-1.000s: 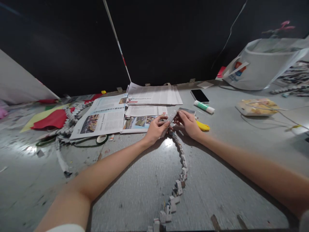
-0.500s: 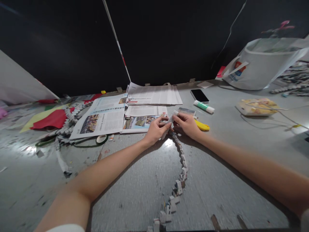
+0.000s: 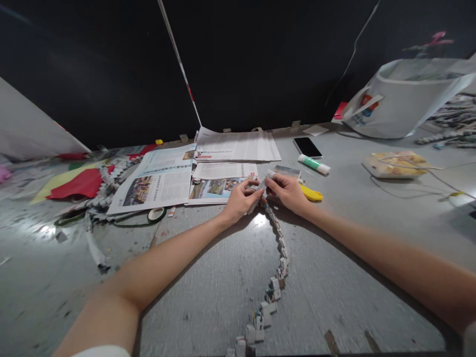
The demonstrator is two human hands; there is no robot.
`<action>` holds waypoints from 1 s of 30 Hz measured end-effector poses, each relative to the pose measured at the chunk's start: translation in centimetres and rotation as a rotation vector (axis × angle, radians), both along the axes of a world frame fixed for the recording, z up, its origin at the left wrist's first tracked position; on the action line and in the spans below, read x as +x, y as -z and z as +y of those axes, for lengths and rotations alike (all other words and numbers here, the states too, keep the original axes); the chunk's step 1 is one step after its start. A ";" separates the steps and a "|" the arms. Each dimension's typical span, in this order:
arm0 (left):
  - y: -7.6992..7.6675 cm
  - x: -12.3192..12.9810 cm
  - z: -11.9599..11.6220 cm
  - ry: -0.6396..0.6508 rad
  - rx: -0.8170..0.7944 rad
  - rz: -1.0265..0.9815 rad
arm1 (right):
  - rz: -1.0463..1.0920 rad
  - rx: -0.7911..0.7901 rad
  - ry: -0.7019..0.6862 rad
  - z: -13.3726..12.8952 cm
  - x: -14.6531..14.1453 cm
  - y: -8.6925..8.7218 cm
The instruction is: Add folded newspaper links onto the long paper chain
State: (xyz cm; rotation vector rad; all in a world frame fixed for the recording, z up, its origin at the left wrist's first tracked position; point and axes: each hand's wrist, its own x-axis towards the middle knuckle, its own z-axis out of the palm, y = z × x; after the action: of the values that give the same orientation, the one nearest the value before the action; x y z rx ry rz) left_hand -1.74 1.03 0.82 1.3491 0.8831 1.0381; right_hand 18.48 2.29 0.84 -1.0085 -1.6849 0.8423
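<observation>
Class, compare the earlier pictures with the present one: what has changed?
The right hand has shifted slightly toward the left hand, its fingertips now lower at the paper strip. The left hand's grip, the paper chain, glue stick and phone stayed put.

The table (image 3: 201,297) bears newspapers (image 3: 169,181), a paper chain (image 3: 284,254), perhaps tissues (image 3: 399,171).

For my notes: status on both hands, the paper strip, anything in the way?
Left hand and right hand: both pinching the strip. Chain: curving from the hands toward the person. Yellow object: close by right hand, not blocking the strip.
</observation>
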 end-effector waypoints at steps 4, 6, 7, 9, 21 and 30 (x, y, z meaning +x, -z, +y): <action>-0.4 0.1 -0.2 0.019 -0.024 -0.004 | 0.010 -0.011 -0.007 0.0 0.1 0.0; -0.7 0.2 -0.4 0.042 -0.030 -0.002 | -0.002 -0.005 0.001 -0.1 0.1 -0.1; -0.8 0.3 -0.5 0.043 -0.024 -0.004 | -0.011 0.000 0.006 -0.1 0.1 -0.1; -0.9 0.4 -0.5 0.028 0.001 -0.005 | -0.021 0.015 0.017 -0.1 0.1 -0.2; 0.3 0.1 0.1 0.142 -0.009 0.091 | -0.019 0.038 0.044 -0.2 0.0 -0.3; -0.5 0.0 -0.3 0.125 -0.031 0.149 | -0.008 0.113 0.063 -0.3 -0.1 -0.5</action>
State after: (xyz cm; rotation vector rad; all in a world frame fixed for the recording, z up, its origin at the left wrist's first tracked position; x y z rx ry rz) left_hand -1.72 0.73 1.35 1.4507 0.9083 0.8326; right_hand 18.34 1.99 1.33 -0.9840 -1.6796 0.6951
